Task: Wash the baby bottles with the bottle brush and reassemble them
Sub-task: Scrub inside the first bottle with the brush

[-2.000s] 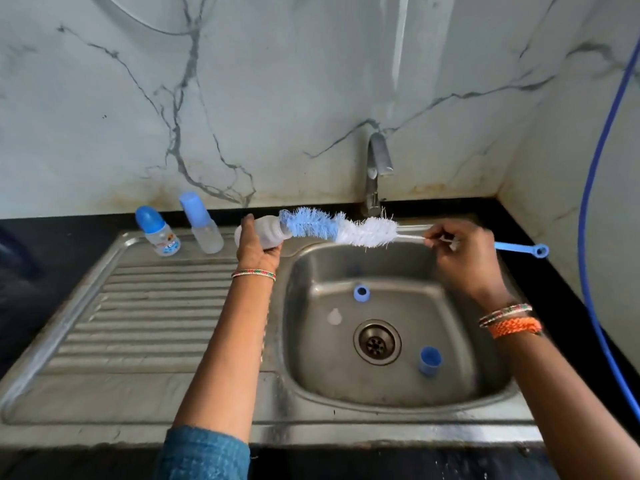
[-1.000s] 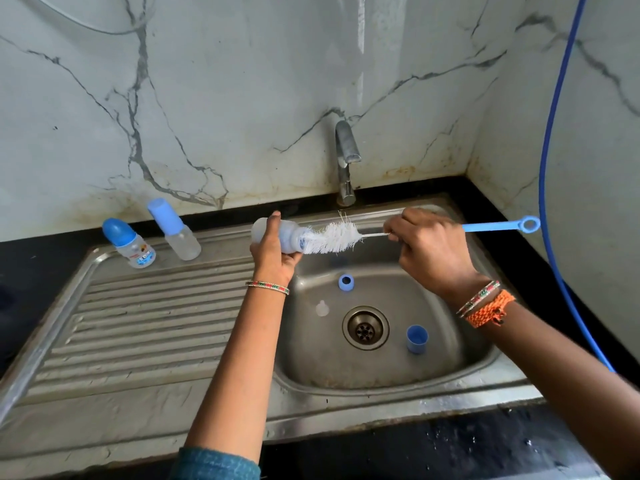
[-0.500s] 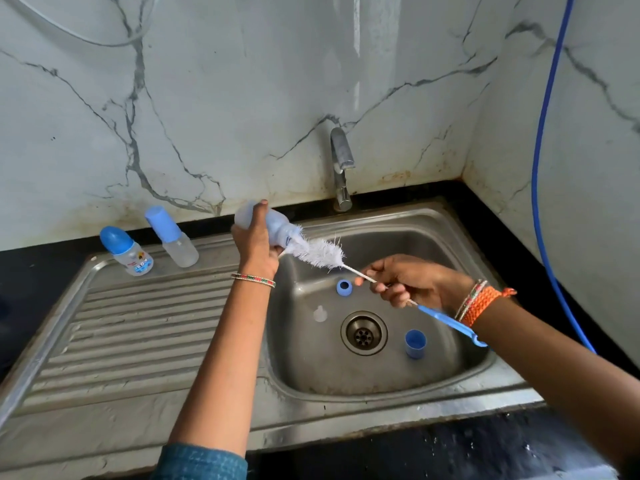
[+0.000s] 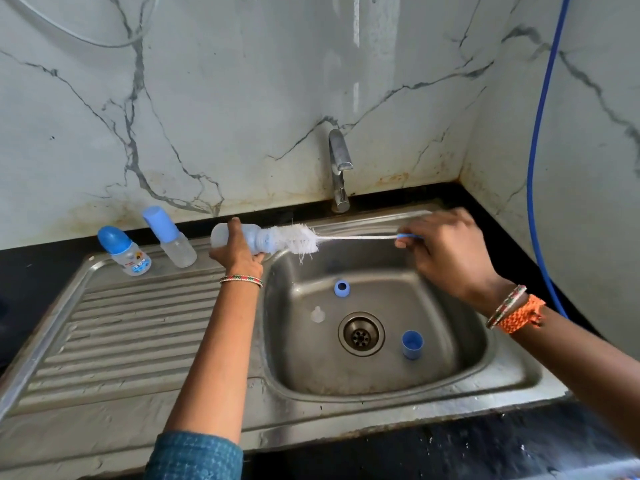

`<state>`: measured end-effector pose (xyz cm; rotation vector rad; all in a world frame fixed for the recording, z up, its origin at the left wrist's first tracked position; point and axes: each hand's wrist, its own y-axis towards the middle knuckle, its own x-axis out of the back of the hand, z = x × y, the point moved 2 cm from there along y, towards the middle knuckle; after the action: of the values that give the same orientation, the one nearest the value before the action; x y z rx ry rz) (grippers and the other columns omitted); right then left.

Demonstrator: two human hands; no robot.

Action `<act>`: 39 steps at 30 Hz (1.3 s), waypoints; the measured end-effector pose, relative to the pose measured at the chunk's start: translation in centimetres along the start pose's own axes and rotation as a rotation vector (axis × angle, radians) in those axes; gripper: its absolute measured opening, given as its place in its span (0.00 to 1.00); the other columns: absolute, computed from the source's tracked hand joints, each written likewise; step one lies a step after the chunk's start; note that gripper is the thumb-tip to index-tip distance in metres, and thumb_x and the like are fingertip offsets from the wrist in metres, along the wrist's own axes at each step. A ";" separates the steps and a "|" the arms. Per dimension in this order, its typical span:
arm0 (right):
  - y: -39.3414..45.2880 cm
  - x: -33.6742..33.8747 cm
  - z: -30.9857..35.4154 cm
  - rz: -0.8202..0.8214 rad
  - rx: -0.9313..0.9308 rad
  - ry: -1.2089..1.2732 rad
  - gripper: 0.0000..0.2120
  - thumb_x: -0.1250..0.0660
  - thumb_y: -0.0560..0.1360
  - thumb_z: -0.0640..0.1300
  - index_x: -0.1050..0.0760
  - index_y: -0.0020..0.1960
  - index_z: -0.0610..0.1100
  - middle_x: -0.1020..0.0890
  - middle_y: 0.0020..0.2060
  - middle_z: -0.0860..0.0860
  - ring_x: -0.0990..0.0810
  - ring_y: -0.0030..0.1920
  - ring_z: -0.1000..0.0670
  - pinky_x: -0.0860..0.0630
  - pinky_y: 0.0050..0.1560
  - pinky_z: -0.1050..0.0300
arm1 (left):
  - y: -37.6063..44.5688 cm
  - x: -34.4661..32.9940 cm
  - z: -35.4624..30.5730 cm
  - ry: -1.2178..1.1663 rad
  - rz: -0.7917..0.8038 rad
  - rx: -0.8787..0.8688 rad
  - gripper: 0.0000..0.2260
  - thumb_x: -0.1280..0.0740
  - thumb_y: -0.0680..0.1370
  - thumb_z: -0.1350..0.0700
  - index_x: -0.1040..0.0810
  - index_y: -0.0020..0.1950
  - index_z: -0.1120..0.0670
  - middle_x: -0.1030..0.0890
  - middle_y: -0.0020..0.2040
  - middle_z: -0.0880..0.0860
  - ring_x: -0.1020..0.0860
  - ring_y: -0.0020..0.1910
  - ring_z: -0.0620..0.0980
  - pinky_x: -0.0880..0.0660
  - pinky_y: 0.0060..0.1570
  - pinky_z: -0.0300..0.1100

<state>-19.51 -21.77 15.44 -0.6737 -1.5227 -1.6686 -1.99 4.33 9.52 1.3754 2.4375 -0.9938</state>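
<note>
My left hand grips the open bottle on its side, above the far left edge of the sink. My right hand pinches the bottle brush by its thin handle; the bristles are partly inside the bottle mouth. In the sink lie a blue ring, a clear teat and a blue cap. Two capped bottles stand on the drainboard at far left.
</note>
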 end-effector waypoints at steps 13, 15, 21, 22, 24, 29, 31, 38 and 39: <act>0.2 -0.4 -0.5 0.553 -0.262 0.377 0.10 0.38 0.78 0.39 0.19 0.43 0.44 0.19 0.31 0.50 0.23 0.33 0.50 0.26 0.38 0.58 | -0.2 1.2 0.5 0.006 0.065 0.043 0.29 0.28 0.72 0.56 0.37 0.68 0.61 0.26 0.57 0.60 0.22 0.53 0.57 0.21 0.35 0.51; -0.5 -1.2 -1.3 0.914 -0.423 0.692 0.14 0.41 0.81 0.40 0.19 0.42 0.43 0.24 0.26 0.50 0.30 0.25 0.54 0.30 0.31 0.64 | -0.5 0.9 0.3 -0.009 0.119 0.035 0.29 0.28 0.72 0.56 0.35 0.68 0.62 0.25 0.55 0.60 0.21 0.48 0.56 0.22 0.29 0.45; -1.4 -1.4 -1.9 0.640 -0.401 0.423 0.14 0.26 0.71 0.50 0.28 0.48 0.47 0.21 0.39 0.50 0.24 0.36 0.53 0.29 0.36 0.58 | -0.6 0.8 0.1 -0.085 0.060 0.013 0.26 0.29 0.74 0.56 0.37 0.66 0.61 0.26 0.55 0.61 0.21 0.43 0.56 0.24 0.22 0.46; -1.2 -1.0 -1.6 0.538 -0.395 0.380 0.13 0.25 0.70 0.49 0.28 0.47 0.47 0.22 0.39 0.52 0.23 0.38 0.52 0.27 0.38 0.57 | -0.6 0.8 -0.1 -0.081 0.059 0.008 0.26 0.29 0.73 0.56 0.36 0.66 0.61 0.26 0.55 0.61 0.21 0.43 0.56 0.24 0.22 0.46; -1.2 -0.2 -1.0 0.331 -0.385 0.350 0.09 0.25 0.69 0.45 0.25 0.43 0.47 0.21 0.37 0.54 0.21 0.40 0.51 0.23 0.41 0.51 | -0.6 0.8 -0.2 -0.073 0.072 0.007 0.26 0.29 0.73 0.55 0.36 0.66 0.61 0.25 0.56 0.60 0.21 0.43 0.55 0.23 0.24 0.46; -0.6 0.7 -0.6 0.513 -0.463 0.467 0.12 0.32 0.76 0.46 0.22 0.36 0.41 0.24 0.24 0.55 0.26 0.28 0.56 0.30 0.35 0.58 | -0.5 0.7 -0.1 -0.056 0.117 -0.027 0.27 0.29 0.74 0.54 0.36 0.68 0.58 0.26 0.63 0.59 0.22 0.57 0.56 0.21 0.34 0.49; -0.9 0.9 -0.2 0.693 -0.547 0.658 0.20 0.39 0.80 0.47 0.22 0.34 0.39 0.29 0.18 0.53 0.33 0.22 0.55 0.34 0.33 0.59 | -0.2 0.7 -0.3 -0.051 0.131 -0.026 0.28 0.28 0.73 0.52 0.35 0.68 0.58 0.25 0.63 0.59 0.22 0.57 0.56 0.21 0.31 0.46; -0.8 1.9 0.2 0.289 -0.355 0.282 0.05 0.28 0.71 0.50 0.24 0.43 0.52 0.20 0.37 0.57 0.21 0.40 0.55 0.22 0.42 0.52 | 0.0 0.8 -0.5 -0.096 0.092 -0.039 0.29 0.27 0.72 0.54 0.36 0.67 0.59 0.25 0.63 0.61 0.21 0.53 0.57 0.20 0.31 0.47; -0.8 2.1 0.3 0.230 -0.328 0.250 0.04 0.28 0.71 0.47 0.23 0.43 0.52 0.20 0.38 0.57 0.22 0.41 0.54 0.22 0.43 0.52 | -0.1 0.8 -0.5 -0.092 0.086 -0.032 0.28 0.27 0.72 0.54 0.36 0.67 0.59 0.25 0.62 0.61 0.21 0.54 0.57 0.20 0.31 0.49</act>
<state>-21.40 -21.86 16.74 -0.7479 -0.9690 -1.7640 -2.41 5.19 9.55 1.3796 2.2984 -0.9710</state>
